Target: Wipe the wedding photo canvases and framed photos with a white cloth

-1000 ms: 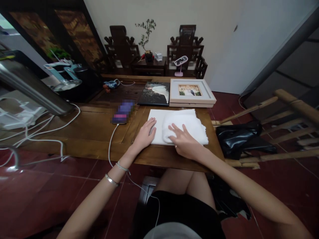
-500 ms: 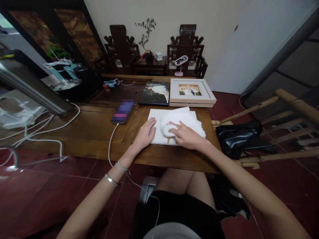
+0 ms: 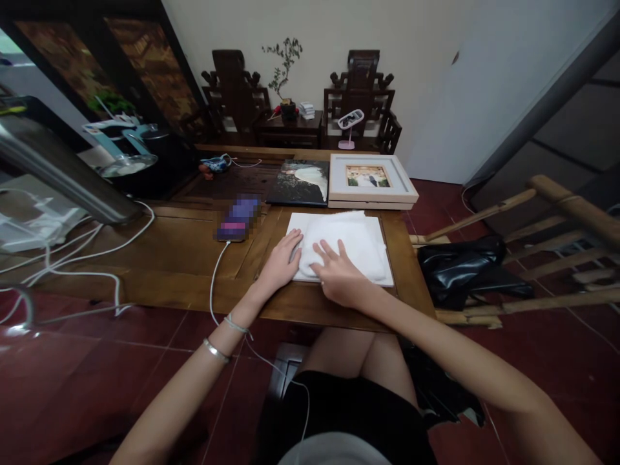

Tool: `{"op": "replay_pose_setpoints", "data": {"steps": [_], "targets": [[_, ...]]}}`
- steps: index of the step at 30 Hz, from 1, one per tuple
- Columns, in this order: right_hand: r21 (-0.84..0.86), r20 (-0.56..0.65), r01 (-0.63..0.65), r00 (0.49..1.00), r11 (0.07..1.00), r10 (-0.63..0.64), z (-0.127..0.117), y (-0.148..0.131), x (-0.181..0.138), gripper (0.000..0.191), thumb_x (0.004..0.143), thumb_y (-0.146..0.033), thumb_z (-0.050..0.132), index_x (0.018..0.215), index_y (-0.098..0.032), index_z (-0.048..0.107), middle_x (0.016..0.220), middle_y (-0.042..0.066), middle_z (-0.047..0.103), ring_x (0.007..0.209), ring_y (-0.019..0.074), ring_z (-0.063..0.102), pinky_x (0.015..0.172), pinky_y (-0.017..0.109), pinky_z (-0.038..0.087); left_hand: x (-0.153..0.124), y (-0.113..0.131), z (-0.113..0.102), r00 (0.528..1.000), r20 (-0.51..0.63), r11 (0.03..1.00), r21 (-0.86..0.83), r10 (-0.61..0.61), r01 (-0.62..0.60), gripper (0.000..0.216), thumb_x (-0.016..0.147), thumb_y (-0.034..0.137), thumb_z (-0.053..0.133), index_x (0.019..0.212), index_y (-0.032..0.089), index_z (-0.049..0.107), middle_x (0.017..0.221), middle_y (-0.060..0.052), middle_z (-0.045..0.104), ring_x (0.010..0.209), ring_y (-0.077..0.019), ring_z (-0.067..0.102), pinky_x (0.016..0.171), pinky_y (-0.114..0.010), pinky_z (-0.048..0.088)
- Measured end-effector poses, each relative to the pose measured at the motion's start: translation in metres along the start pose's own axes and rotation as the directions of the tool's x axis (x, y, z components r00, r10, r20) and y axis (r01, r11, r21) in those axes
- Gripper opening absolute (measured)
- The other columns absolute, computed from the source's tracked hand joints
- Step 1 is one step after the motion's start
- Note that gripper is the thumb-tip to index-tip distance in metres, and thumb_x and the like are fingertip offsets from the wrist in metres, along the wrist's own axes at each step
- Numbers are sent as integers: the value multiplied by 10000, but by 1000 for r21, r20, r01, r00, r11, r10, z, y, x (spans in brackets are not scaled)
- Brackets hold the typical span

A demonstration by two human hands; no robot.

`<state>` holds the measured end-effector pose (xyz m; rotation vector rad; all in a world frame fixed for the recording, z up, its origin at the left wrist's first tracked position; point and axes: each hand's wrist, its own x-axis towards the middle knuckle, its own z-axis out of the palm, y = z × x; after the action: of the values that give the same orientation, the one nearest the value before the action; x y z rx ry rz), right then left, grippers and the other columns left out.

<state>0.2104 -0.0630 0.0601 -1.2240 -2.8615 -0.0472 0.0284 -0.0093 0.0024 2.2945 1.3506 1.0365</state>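
Note:
A white cloth point(image 3: 352, 244) lies on a flat white board point(image 3: 296, 227) near the front edge of the wooden table point(image 3: 184, 252). My right hand point(image 3: 338, 278) presses flat on the cloth's left part, fingers spread. Over the board's left edge rests my left hand point(image 3: 281, 260), its fingers stretched out and holding the board down. Neither hand grips anything.
Behind the board lie a white-framed photo point(image 3: 371, 178) and a dark picture point(image 3: 301, 182). A phone point(image 3: 238, 218) with a white cable sits to the left. A black bag point(image 3: 465, 268) rests on bamboo poles at right. White cables trail at left.
My right hand has slid left across the board with the cloth, which now lies flatter and more to the left. The left hand has stayed in place.

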Motion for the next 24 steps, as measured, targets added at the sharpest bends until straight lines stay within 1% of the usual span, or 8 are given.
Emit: {"op": "replay_pose_setpoints", "data": {"steps": [3,5,9,12,14,17,21,24], "targets": [[29,-18,104,994,994,-104,-7,-11,-20,359,801,-122,445,1116,-95,616,1414,245,408,1350,370,303,1061,618,204,1,0,0,1000,20,1000,-2,-3,3,416,880,243,406,1241,99,555,1371,-161,507,1311,-263,433,1108,-476,330],[80,-5,147,989,986,-147,-13,-6,-23,366,781,-120,464,1113,-110,616,1367,226,476,1328,329,357,1069,567,243,1,-1,0,1000,23,1000,-2,-3,3,413,871,233,416,1246,128,554,1378,-136,506,1311,-259,434,1108,-477,332],[187,16,71,997,980,-75,-18,26,-8,383,777,-84,434,1097,-171,626,1260,128,599,1235,255,486,1060,455,316,0,-1,0,1000,0,1000,-3,-3,3,410,870,232,421,1242,129,557,1373,-133,512,1307,-259,438,1109,-477,331],[187,-44,26,999,982,-18,-15,49,11,392,788,-70,403,1101,-163,621,1232,104,619,1267,241,455,1093,443,265,0,0,0,1000,-2,1000,-8,-11,11,400,881,257,429,1235,128,563,1366,-140,517,1306,-264,440,1110,-483,325],[158,-66,-2,998,987,13,-13,58,23,399,786,-61,395,1113,-133,612,1253,128,602,1302,236,415,1110,445,224,0,0,0,1000,-3,1000,-7,-17,17,402,888,270,428,1235,121,565,1365,-146,517,1307,-264,439,1111,-479,322],[93,-43,-65,997,994,70,-11,57,39,410,792,-70,399,1152,-87,596,1306,191,549,1332,273,367,1088,497,235,0,3,-1,999,0,999,-14,-32,32,418,900,292,419,1241,97,561,1365,-159,514,1307,-261,438,1117,-461,314],[-16,2,-137,991,990,137,-8,36,52,413,809,-100,422,1180,-76,603,1444,232,376,1364,370,273,1048,622,218,1,5,-4,991,-14,985,-116,-133,131,486,951,362,321,1311,94,506,1397,-145,482,1323,-233,419,1132,-426,283],[-54,30,-64,997,997,66,-5,13,50,373,821,-126,439,1128,-88,649,1479,223,320,1374,401,228,1049,653,183,1,4,-6,976,-39,951,-237,-215,200,550,974,434,229,1385,125,426,1462,-103,400,1366,-199,346,1148,-387,242]]}}
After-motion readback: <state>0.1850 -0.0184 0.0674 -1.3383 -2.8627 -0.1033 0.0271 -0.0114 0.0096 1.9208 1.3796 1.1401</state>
